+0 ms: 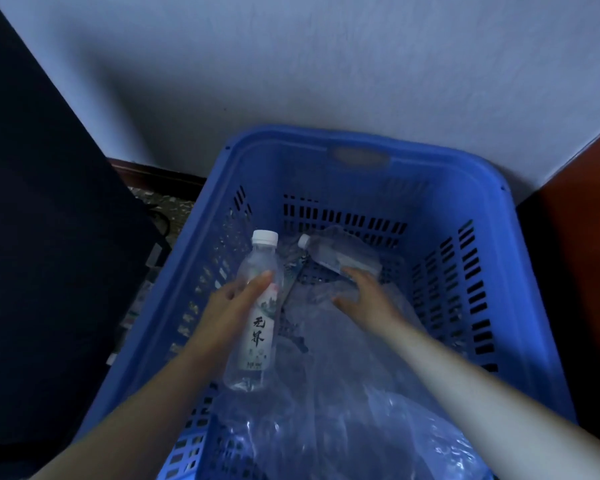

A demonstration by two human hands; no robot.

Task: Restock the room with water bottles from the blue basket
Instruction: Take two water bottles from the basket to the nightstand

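- Pale wall (291,64) at the back, dim light, and a blue basket (520,306) pushed up against it, with a dark panel (32,202) on the left and a reddish wooden cabinet (589,188) on the right
- Left hand (229,306) is curled round a water bottle (257,317), white cap pointing away, lifted over the basket's left side
- Right hand (364,289) reaches deep into the basket, fingers spread and landing on a second bottle (333,252) lying on its side near the far wall (a firm grip isn't there yet, as far as I can tell)
- Crumpled clear plastic wrap (343,393) fills the near half of the basket
- Progress, by my reading: early going, one bottle in hand, one about to be picked, nothing set out in the room yet
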